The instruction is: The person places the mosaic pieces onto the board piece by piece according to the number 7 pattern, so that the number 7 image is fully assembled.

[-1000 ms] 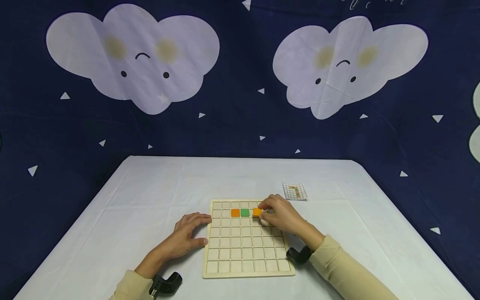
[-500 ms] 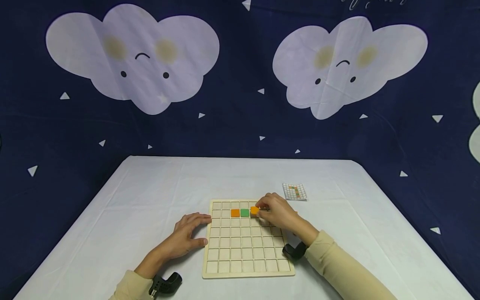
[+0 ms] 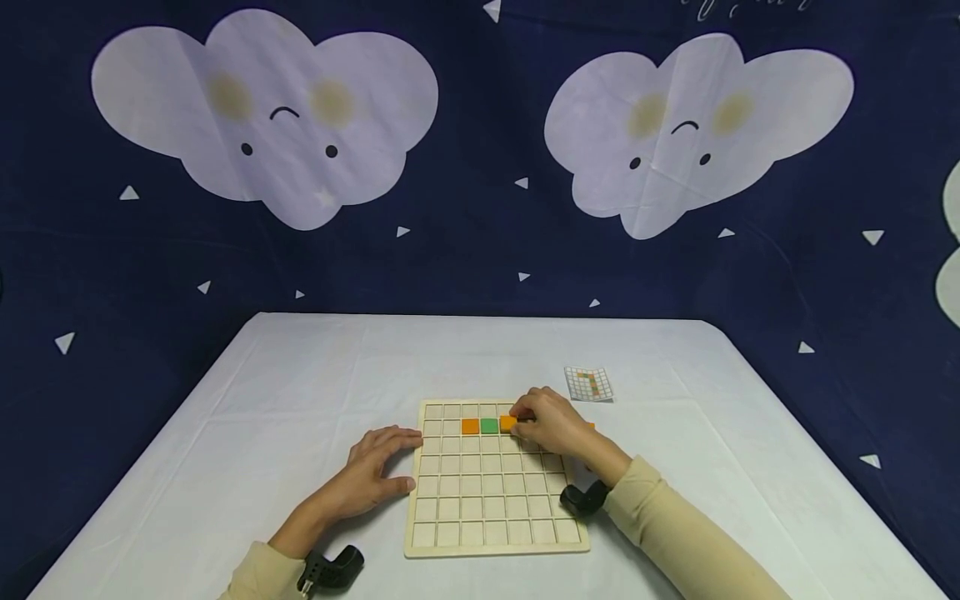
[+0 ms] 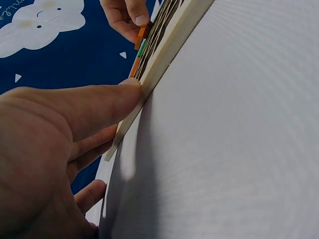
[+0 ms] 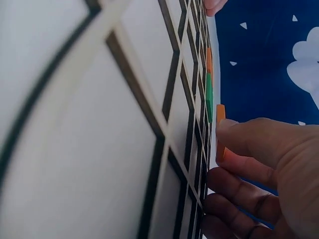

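Note:
A pale wooden grid board (image 3: 495, 483) lies on the table. In its second row from the back sit an orange square tile (image 3: 470, 427) and, right beside it, a green square tile (image 3: 489, 426). Just right of the green one, my right hand (image 3: 553, 425) pinches another orange tile (image 5: 221, 114) between thumb and finger; the right wrist view shows it slightly raised off the grid. My left hand (image 3: 367, 477) touches the board's left edge with its thumb and fingertips, fingers fairly straight, as the left wrist view (image 4: 50, 124) also shows.
Behind the board at the right lies a small printed card (image 3: 589, 384) with a coloured grid pattern. A bit of orange (image 3: 592, 426) peeks out past my right wrist, mostly hidden. White cloth covers the table (image 3: 300, 375); a dark blue cloud-print curtain (image 3: 480, 250) hangs behind it.
My right hand has moved slightly left with the orange tile, bringing it close beside the green tile. An orange bit now shows behind the right wrist. The left hand has stayed still.

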A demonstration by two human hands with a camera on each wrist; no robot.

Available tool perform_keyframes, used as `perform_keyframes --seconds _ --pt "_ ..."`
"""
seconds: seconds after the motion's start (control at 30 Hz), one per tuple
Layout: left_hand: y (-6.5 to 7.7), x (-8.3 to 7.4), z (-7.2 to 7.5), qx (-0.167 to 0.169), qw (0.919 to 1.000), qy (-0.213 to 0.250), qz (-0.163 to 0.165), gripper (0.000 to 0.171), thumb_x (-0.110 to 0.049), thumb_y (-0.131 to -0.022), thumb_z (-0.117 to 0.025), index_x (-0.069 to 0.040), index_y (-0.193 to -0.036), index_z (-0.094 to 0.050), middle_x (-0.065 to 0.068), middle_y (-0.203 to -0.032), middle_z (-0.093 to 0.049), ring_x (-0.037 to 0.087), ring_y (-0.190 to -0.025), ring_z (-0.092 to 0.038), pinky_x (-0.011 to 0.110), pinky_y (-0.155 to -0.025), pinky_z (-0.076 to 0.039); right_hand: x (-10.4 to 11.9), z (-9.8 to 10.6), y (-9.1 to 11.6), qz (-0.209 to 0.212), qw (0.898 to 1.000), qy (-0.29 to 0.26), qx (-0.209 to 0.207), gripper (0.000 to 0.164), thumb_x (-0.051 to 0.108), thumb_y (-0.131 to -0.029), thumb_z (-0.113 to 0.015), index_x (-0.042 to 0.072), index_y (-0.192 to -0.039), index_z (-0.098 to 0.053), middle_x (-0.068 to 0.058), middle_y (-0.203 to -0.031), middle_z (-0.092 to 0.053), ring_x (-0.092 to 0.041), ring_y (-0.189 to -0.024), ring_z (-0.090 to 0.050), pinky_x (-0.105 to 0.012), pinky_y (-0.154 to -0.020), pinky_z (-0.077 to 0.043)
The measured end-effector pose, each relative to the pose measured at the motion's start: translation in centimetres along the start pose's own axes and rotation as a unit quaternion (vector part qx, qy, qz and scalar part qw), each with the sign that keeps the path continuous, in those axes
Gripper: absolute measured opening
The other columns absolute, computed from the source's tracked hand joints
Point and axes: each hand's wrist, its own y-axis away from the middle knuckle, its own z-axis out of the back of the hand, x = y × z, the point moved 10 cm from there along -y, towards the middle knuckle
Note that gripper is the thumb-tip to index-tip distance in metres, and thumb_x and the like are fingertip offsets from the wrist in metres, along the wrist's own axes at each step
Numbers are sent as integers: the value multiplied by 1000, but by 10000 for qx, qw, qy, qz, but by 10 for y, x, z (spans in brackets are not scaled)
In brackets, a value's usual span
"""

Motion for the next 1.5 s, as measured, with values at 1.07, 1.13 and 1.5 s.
perform_keyframes --seconds 1.07,1.13,1.5 --pt "-1 4 -1 54 9998 5 198 53 -19 -78 -74 -14 -128 -57 4 -142 -47 35 -140 -23 56 -107 -9 1 -4 -2 237 9997 47 46 19 21 -80 -74 13 -97 -71 3 -89 -61 -9 -82 -49 -27 -72 -43" --pt "-1 4 -1 59 9998 10 202 53 -20 -78 -74 -14 -128 -57 4 -142 -47 35 -140 -23 56 -108 -9 1 -4 -2 250 9997 64 43 19 21 -80 -74 13 -97 -71 3 -88 -61 -9 -82 -48 -27 -72 -42" --pt "0 2 -1 63 9999 15 144 53 -20 -78 -74 -14 -128 -56 4 -141 -48 35 -139 -24 57 -107 -10 1 -5 -2 254 9996 118 27 22 22 -78 -75 13 -98 -72 3 -89 -62 -10 -83 -50 -30 -75 -44"
